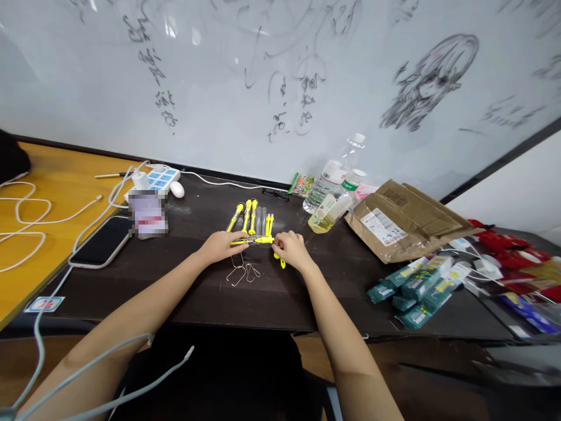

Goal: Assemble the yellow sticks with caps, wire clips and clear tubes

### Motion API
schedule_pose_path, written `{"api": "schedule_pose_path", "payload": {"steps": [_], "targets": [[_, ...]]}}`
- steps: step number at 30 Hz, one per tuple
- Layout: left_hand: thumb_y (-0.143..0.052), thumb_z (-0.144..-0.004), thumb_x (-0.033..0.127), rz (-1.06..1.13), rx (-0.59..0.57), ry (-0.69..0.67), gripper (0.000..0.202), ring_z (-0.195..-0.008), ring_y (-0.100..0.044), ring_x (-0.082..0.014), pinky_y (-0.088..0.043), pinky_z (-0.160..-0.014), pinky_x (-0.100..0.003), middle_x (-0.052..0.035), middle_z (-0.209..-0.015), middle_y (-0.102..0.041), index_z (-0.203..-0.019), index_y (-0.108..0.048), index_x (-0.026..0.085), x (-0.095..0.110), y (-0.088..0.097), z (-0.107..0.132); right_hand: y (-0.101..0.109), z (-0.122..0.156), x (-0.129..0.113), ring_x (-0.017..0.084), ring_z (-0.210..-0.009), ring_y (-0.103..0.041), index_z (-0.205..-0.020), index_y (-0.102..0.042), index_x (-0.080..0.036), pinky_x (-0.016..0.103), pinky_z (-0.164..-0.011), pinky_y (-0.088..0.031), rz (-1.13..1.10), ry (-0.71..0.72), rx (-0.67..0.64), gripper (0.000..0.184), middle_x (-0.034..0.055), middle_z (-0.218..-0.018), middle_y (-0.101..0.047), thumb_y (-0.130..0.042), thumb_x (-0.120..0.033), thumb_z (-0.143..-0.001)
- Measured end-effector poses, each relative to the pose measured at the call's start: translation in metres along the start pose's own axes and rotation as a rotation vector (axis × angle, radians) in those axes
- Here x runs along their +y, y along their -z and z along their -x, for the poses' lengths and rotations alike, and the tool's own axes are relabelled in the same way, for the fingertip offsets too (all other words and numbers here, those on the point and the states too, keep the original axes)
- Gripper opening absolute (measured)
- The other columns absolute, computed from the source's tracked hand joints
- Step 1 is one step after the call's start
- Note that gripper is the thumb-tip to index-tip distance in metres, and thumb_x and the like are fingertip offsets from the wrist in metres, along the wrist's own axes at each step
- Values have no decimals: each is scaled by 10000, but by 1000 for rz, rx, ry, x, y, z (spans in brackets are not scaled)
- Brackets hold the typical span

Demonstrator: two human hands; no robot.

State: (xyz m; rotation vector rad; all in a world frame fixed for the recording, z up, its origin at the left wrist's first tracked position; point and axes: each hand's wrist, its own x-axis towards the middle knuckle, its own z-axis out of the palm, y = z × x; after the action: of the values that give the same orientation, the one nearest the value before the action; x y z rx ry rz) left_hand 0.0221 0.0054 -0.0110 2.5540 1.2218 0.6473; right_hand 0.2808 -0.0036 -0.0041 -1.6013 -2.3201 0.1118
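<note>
Currently L hand [220, 247] & R hand [291, 249] closed on yellow pcs [264, 240], parcel label [383, 227] illegible

Yellow rods [248, 217], a dark brown desk [280, 298] (nearly black), teal-and-white boxes [421, 284], a brown parcel [409, 221].

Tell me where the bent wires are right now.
In the head view, the bent wires lie slightly left of centre on the dark table, just on the near side of the left hand.
</note>
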Motion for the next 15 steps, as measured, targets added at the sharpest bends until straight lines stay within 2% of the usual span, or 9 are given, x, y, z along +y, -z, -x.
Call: {"api": "schedule_pose_path", "payload": {"steps": [4,7,10,13,15], "targets": [[-452,-896,507,-8,2,-3,396,-782,-659,-164,-433,-694,-239,2,-1020,-713,-1189,-601,287,0,0,0,0,-2,1,219,-824,-484,-793,-582,-217,381,-825,-324,-89,-9,82,98,36,-745,-595,-487,-216,-818],[-447,-896,511,-5,7,-5,401,-776,-660,-158,-433,-689,-232,6,-1025,-713,-1190,-600,285,0,1,0,1,-3,0,209,-844,-515,-933,-593,-221,371,-844,-371,-373,10,159,230,28,-773,-595,-424,-153,-792],[-443,-898,510,-4,12,-3,398,-804,-663,-163,-436,-705,-234,8,-1021,-713,-1190,-596,287,-1,1,0,0,-5,-3,185,-880,-553,-960,-586,-219,341,-840,-417,-704,62,144,258,27,-856,-599,-386,-172,-804],[-443,-902,505,-8,16,-4,393,-811,-662,-166,-435,-715,-238,5,-1025,-711,-1194,-593,290,0,1,0,-3,-6,-7,166,-800,-577,-939,-558,-216,326,-793,-444,-885,60,95,148,8,-805,-590,-481,-271,-826],[-442,-903,504,-13,16,-6,388,-805,-660,-165,-429,-708,-236,6,-1013,-710,-1194,-590,295,0,1,0,-7,-6,-8,153,-734,-578,-933,-538,-214,319,-768,-450,-926,55,86,152,-13,-733,-575,-546,-307,-813]]}}
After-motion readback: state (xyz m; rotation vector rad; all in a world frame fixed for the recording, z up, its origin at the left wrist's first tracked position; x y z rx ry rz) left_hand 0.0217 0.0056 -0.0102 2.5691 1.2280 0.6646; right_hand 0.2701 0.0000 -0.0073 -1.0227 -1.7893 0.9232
